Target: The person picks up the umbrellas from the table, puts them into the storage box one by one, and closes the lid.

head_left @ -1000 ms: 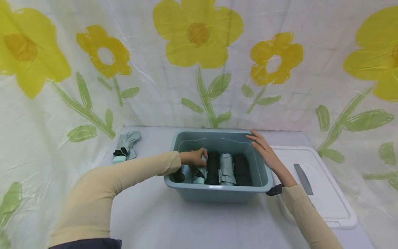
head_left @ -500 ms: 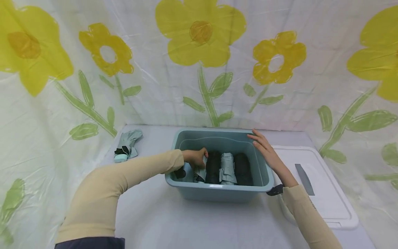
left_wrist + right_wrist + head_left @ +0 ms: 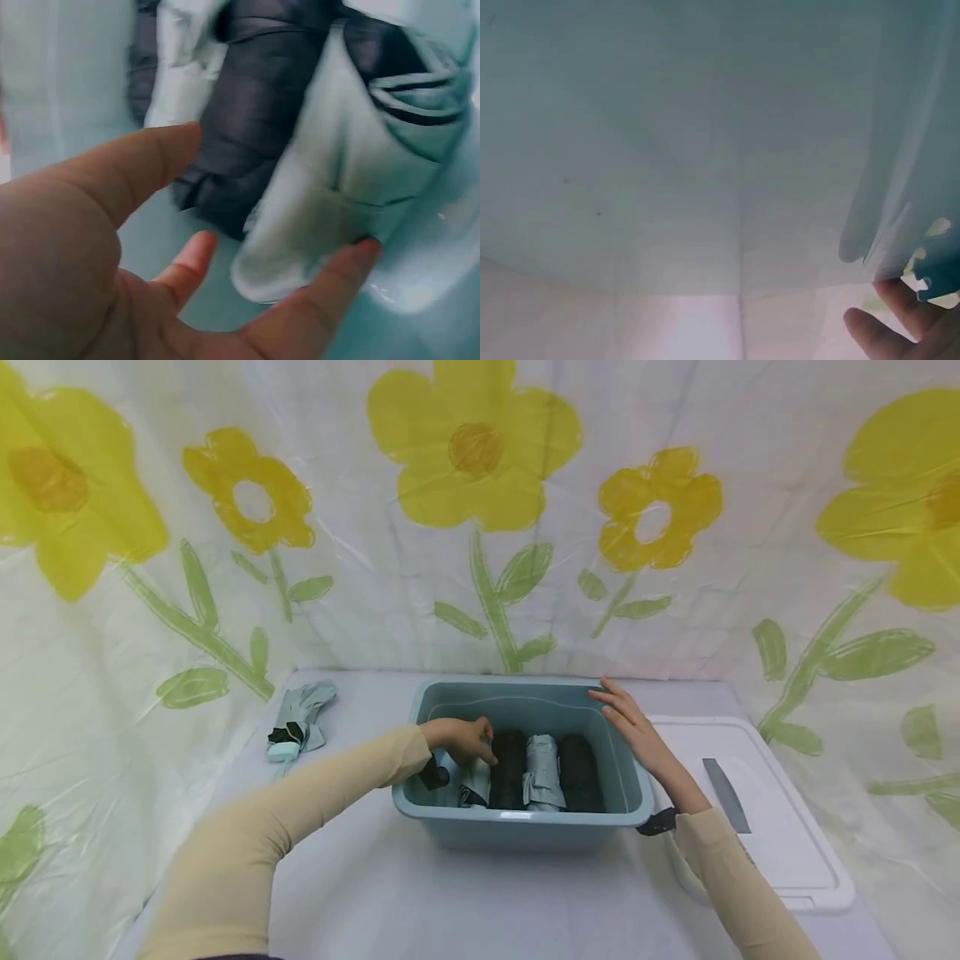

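A blue-grey plastic bin (image 3: 525, 837) stands on the table with a row of folded umbrellas inside. My left hand (image 3: 461, 739) reaches in over its left side, above the leftmost pale umbrella (image 3: 477, 781). In the left wrist view the fingers are spread, and one fingertip touches the pale umbrella (image 3: 322, 202) near its lower end. To the right lie a black umbrella (image 3: 508, 768), another pale umbrella (image 3: 543, 772) and a second black umbrella (image 3: 580, 772). My right hand (image 3: 637, 731) rests on the bin's right rim with its fingers extended; two fingers (image 3: 877, 334) show in the right wrist view.
A loosely gathered pale umbrella (image 3: 303, 706) with a mint handle lies at the table's back left. The white lid (image 3: 787, 810) with a grey strip lies right of the bin, partly behind my right arm. A flower-print curtain (image 3: 360, 593) hangs behind.
My left hand has lowered the leftmost pale umbrella into the bin, and its fingers have since spread off it. The right hand stays at the rim.
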### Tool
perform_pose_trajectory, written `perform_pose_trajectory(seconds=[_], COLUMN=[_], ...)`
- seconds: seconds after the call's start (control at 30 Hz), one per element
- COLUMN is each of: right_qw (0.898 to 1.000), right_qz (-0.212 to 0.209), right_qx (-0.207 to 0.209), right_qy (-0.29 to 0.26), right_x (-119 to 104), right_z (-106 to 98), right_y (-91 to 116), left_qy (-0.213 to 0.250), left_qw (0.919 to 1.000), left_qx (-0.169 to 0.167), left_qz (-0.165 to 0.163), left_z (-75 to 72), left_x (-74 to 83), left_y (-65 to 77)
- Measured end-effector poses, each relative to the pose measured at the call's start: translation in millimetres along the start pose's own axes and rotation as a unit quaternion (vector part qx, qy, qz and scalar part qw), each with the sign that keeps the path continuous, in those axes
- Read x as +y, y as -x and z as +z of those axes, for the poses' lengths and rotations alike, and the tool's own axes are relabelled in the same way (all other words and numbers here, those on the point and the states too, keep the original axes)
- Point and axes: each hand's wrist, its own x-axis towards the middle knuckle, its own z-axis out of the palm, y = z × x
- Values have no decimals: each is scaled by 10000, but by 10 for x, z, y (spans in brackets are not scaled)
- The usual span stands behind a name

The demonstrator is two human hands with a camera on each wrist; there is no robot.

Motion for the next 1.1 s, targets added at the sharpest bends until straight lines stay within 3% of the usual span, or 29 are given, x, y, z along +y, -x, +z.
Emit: perform_pose_trajectory(seconds=[0.17,0.37,0.53,0.77,0.9,1.1], right_qw=[10000,10000,9999,9999,10000,9999], right_qz=[21,-24,-84,-77,-31,-52], right_qx=[-36,16,84,93,55,74], right_qy=[26,62,74,110,-33,45], right_x=[-69,171,284,262,125,194], right_z=[20,20,22,1,-5,-6], right_y=[20,-24,-39,-51,-33,-38], left_qy=[-266,-716,-1099,-508,-289,-214], left_qw=[9993,9961,9888,9870,9812,9537], left_qx=[-124,-124,84,300,674,1699], left_qz=[247,500,1005,1498,1786,2472], left_z=[-55,-129,-216,-335,-390,-450], left_x=[-46,-25,4,40,-3,-72], left_y=[22,123,204,358,445,622])
